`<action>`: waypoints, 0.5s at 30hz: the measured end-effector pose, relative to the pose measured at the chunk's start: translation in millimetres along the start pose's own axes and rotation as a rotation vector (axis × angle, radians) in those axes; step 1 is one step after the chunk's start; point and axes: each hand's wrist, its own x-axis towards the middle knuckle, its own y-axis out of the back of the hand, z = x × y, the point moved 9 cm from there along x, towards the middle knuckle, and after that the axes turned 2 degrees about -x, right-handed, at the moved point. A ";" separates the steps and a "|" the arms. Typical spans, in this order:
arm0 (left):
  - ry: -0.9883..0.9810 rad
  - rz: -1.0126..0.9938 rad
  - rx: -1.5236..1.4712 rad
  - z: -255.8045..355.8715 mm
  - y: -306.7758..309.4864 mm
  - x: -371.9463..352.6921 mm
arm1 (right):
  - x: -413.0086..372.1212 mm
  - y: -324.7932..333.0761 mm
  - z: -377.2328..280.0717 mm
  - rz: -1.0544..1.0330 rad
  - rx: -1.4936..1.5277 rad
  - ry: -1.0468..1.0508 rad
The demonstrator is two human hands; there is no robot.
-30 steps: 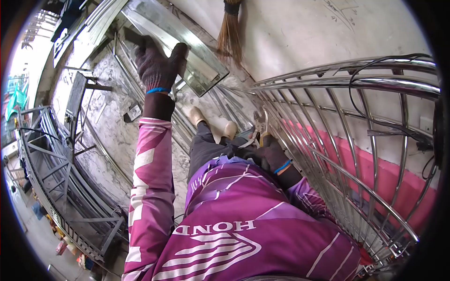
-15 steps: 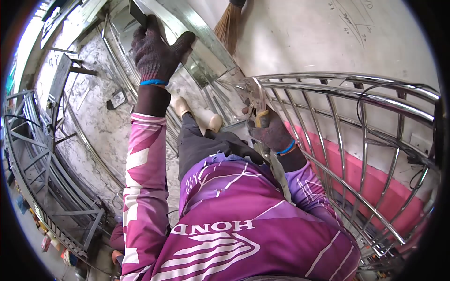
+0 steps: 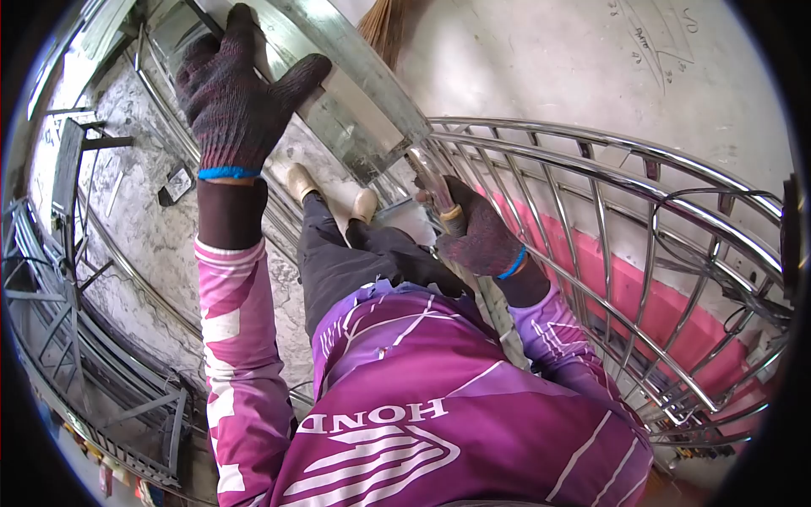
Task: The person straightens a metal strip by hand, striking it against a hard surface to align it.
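Observation:
My left hand (image 3: 232, 106), in a dark knitted glove with a blue wristband, reaches over a shiny metal-edged panel (image 3: 372, 63). Its index finger is stretched out and its thumb is spread to the right; a thin dark strip (image 3: 204, 17) runs beside the fingers. My right hand (image 3: 481, 232), gloved alike, is closed around a hand tool with a metal head and a yellow-and-dark handle (image 3: 453, 218). The tool's head lies close to the panel's near corner and the end of a chrome railing (image 3: 591, 169). Its kind is partly hidden by the fingers.
The curved chrome railing fills the right side along a white and pink wall, with black cable (image 3: 676, 266) looped on it. Metal framework (image 3: 59, 296) stands at the left. Long bars lie on the stained floor (image 3: 127, 224). A broom (image 3: 384, 29) leans behind the panel.
My left hand has moved up and to the left in view, closer to the camera. My right hand has shifted slightly left, and its tool has turned so that less of its head shows.

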 end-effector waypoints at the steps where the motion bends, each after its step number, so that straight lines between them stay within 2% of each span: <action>1: -0.020 -0.008 0.008 2.5 -0.3 -0.6 | 1.4 -1.3 -3.3 -0.010 0.011 -0.028; 3: -0.067 -0.023 0.028 7.6 -1.9 -0.9 | 5.4 -4.0 -4.9 -0.011 0.030 -0.061; 5: -0.090 0.005 -0.001 9.3 -4.7 -5.4 | 10.0 -4.0 -12.8 0.020 -0.047 0.018; 7: -0.028 0.084 -0.026 4.4 -0.4 -9.5 | 12.9 -3.0 -24.4 0.030 -0.051 0.032; 8: -0.082 0.105 -0.036 7.2 -0.4 -8.6 | 14.8 -2.8 -29.9 0.027 -0.064 0.056; 11: -0.072 0.066 -0.005 8.3 -0.1 -7.6 | 17.9 -4.1 -27.9 0.006 -0.155 0.143; 15: -0.057 0.055 -0.017 5.5 -1.5 -6.7 | 17.7 -9.3 -30.3 -0.009 -0.225 0.134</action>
